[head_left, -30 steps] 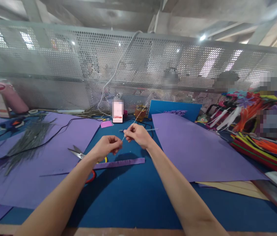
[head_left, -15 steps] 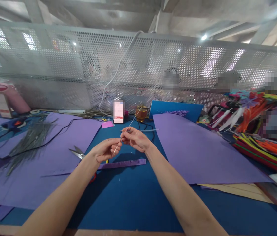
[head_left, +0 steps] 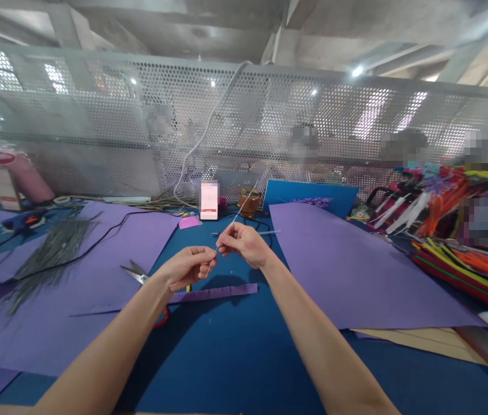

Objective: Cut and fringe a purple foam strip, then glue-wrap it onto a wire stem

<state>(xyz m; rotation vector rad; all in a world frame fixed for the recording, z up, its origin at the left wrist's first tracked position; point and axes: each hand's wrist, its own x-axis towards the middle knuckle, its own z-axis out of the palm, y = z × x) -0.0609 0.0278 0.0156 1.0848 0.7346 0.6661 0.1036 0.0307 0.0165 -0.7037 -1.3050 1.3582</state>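
The thin stem slants near-left to far-right — left fingers and right fingers pinch it, hiding parts.

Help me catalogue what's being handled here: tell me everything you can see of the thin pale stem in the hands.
The thin pale stem looks slender, smooth and nearly straight. It slants up and away to the right, held in the air above the blue table. The fingertips of the left hand and right hand pinch it; a short end shows below the left fingers. Its upper part crosses in front of the amber container. Its material cannot be told.
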